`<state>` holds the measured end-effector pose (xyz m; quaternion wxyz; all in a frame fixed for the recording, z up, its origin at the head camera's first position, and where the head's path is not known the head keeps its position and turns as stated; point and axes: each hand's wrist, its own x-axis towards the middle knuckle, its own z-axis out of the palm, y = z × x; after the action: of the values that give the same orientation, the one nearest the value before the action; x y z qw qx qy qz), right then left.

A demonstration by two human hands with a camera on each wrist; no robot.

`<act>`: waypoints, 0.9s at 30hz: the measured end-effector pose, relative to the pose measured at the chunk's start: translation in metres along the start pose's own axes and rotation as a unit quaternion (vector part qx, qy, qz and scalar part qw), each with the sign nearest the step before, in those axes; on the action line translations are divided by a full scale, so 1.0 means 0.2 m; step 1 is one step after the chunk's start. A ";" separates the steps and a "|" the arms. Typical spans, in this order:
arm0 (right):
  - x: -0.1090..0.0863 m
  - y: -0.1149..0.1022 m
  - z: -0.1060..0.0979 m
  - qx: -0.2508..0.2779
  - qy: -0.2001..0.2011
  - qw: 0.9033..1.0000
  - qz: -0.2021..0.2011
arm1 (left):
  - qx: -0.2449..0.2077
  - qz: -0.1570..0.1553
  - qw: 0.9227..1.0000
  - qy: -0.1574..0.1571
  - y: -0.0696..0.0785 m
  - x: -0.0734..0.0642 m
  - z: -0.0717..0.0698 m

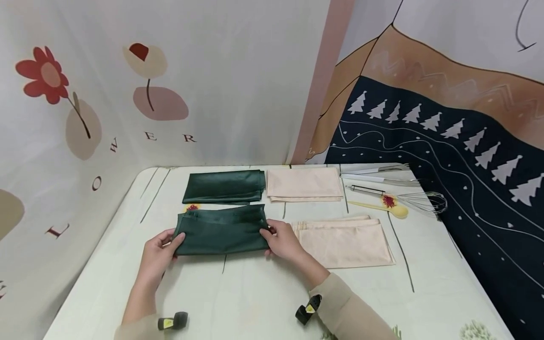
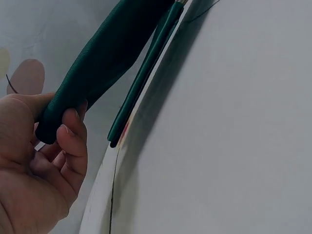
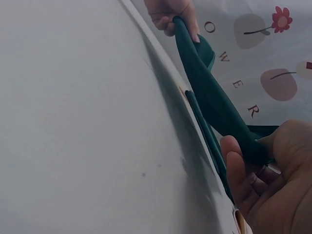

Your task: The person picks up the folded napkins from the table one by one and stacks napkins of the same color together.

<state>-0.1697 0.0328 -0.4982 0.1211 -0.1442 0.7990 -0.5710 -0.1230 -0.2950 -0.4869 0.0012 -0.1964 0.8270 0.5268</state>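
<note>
Both hands hold a folded dark green cloth (image 1: 221, 236) by its two short ends. My left hand (image 1: 154, 257) pinches the left end, thumb on top and fingers beneath. At the right end, my right hand (image 1: 285, 241) grips in the same way. Both wrist views show the held cloth (image 2: 83, 78) raised off the table, sagging a little between the hands. Just behind it in the head view, a second folded green cloth (image 1: 223, 186) lies flat on the table. To the right of my right hand lies a folded pale pink cloth (image 1: 346, 243).
Another folded pink cloth (image 1: 303, 184) lies beside the rear green one. At the table's right back are a whisk (image 1: 420, 200), a yellow spoon (image 1: 398, 210) and white-handled utensils (image 1: 374, 179). Printed curtains (image 1: 238, 94) hang behind the table (image 1: 204, 302).
</note>
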 end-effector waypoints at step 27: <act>0.29 0.03 -0.06 -0.007 0.093 0.995 -0.024 | -0.026 0.030 0.999 0.008 0.11 0.28 0.08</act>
<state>-0.2285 0.0234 -0.5025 0.0315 -0.1106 0.8070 -0.5793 -0.1850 -0.2921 -0.4871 -0.0264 -0.1761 0.8186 0.5461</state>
